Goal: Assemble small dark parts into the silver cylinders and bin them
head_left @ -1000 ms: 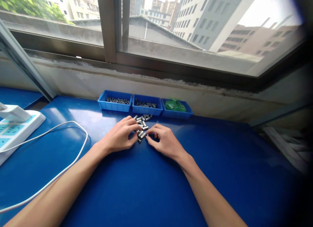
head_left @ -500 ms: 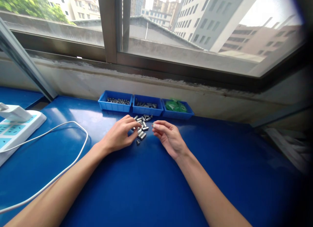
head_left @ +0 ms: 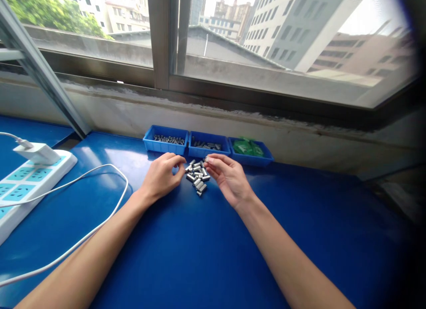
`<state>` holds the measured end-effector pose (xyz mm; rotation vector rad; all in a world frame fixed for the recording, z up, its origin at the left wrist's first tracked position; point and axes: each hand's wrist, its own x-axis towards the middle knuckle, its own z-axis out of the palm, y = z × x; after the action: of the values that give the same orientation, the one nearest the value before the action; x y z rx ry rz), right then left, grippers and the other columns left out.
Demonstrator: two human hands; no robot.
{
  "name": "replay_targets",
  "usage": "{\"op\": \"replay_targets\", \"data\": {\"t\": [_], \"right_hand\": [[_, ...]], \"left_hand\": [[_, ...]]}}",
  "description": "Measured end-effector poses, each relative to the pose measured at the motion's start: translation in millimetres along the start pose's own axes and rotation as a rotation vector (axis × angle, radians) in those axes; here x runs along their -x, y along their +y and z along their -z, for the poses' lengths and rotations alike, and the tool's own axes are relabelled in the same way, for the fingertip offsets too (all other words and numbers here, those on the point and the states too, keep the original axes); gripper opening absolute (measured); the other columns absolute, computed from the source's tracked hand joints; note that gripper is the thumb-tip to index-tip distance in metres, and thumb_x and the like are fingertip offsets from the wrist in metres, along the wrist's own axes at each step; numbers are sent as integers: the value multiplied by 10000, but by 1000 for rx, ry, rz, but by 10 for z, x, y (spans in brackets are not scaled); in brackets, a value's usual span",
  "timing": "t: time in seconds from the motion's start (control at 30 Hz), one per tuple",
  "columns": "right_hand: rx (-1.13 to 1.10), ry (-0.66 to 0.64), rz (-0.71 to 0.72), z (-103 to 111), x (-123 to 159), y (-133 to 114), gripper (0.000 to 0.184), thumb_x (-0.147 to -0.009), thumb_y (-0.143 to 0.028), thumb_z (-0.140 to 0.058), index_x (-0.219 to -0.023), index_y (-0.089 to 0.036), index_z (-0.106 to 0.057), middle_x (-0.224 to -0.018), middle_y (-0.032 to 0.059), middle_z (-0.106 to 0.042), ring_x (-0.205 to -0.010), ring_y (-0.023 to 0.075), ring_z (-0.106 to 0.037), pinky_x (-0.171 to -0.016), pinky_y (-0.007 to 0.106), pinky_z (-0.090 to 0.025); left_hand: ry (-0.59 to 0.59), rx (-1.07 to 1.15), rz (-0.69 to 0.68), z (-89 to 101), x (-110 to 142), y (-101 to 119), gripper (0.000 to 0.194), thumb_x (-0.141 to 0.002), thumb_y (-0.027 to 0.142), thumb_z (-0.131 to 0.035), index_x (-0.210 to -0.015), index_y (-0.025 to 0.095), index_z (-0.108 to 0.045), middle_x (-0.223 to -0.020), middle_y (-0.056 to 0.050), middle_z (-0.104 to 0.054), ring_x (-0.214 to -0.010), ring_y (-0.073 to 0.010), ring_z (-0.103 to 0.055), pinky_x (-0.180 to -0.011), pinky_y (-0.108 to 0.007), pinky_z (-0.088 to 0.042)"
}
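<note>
My left hand (head_left: 163, 176) rests at the left side of a small pile of metal pieces (head_left: 199, 173). Its thumb and index finger are curved with a small gap between the tips, and I see nothing in them. On the pile's right, my right hand (head_left: 230, 178) pinches a small metal piece (head_left: 206, 159) between thumb and fingers, just above the pile's far edge. Too little of that piece shows to tell its exact kind. Short silvery cylinder-like pieces make up the pile, and a smaller one (head_left: 199, 193) lies at its near end.
Behind the hands stand a blue bin of small metal parts (head_left: 156, 145), a middle blue bin with longer metal pieces (head_left: 203, 151) and a right one (head_left: 256, 160) holding green plastic packets (head_left: 246, 146). At left lie a power strip (head_left: 65, 169) and a white cable (head_left: 111, 211).
The view has swung slightly left. My left hand has drawn back leftward from the pile. My right hand has moved farther out and leftward, over the pile's far right edge, still pinching a small piece.
</note>
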<state>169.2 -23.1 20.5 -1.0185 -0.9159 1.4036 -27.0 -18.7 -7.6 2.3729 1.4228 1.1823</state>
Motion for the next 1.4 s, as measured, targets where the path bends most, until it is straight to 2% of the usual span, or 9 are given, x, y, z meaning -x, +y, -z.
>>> {"op": "replay_targets", "data": {"t": [0.2, 0.3, 0.4, 0.53, 0.77, 0.97, 1.13, 1.23, 1.4], "right_hand": [[612, -4, 393, -428, -648, -52, 134, -684, -255, -735, -788, -172, -748, -731, 35, -739, -729, 193, -718, -722, 305, -580], [767, 34, 462, -611, -825, -9, 104, -673, -214, -717, -764, -176, -751, -757, 37, -751, -769, 203, -726, -770, 310, -572], [757, 43, 470, -704, -832, 29, 133, -705, -239, -712, -816, -179, -751, -796, 44, -757, -770, 205, -732, -766, 312, -574], [751, -58, 467, -626, -676, 6, 143, -751, -217, -670, -876, -185, -732, -770, 34, -748, -684, 187, -725, -674, 284, -569], [1223, -312, 568, -350, -391, 51, 119, -735, -180, -679, -830, -215, -741, -826, 32, -755, -783, 194, -688, -731, 295, -523], [1416, -410, 617, -383, -363, 186, 180, -718, -132, -656, -841, -230, -745, -811, 37, -755, -810, 217, -661, -738, 309, -491], [1194, -359, 528, -445, -341, 209, 153, -714, -128, -641, -783, -219, -742, -768, 19, -753, -748, 195, -697, -720, 295, -506], [764, -307, 367, -441, -315, 166, 62, -729, -216, -701, -775, -198, -739, -790, 28, -758, -764, 188, -715, -734, 289, -538], [-1, -119, -59, -316, -241, 37, 193, -645, -242, -833, -806, -208, -731, -837, 12, -766, -825, 159, -729, -744, 246, -564]], "left_hand": [[60, -19, 148, 29, -14, -202, 190, -858, 191, -545, -915, 196, -726, -787, -23, -678, -697, -158, -612, -687, -284, -484], [13, -23, 194, 28, -11, -260, 205, -839, 203, -554, -940, 199, -732, -805, -27, -679, -705, -165, -620, -695, -289, -494], [-46, -11, 194, 33, -12, -290, 232, -821, 196, -557, -969, 195, -735, -821, -31, -680, -711, -169, -623, -701, -294, -501], [-61, -9, 173, 32, -12, -300, 229, -821, 169, -532, -925, 191, -735, -810, -35, -684, -697, -170, -617, -684, -295, -499], [-43, -12, 192, 27, -23, -356, 266, -824, 139, -488, -864, 192, -745, -808, -40, -693, -697, -164, -625, -664, -280, -492], [-59, -33, 191, 20, -32, -384, 280, -828, 136, -481, -871, 194, -752, -821, -44, -693, -725, -173, -634, -684, -287, -491], [-74, -51, 200, 25, -37, -372, 287, -831, 135, -484, -940, 197, -741, -810, -39, -671, -721, -173, -628, -676, -283, -481], [-80, -46, 198, 30, -33, -351, 294, -834, 137, -490, -985, 199, -735, -816, -38, -666, -715, -170, -622, -669, -281, -480], [-106, -10, 161, 20, -19, -270, 288, -842, 131, -498, -1000, 200, -729, -855, -41, -684, -737, -169, -625, -698, -285, -490]]}}
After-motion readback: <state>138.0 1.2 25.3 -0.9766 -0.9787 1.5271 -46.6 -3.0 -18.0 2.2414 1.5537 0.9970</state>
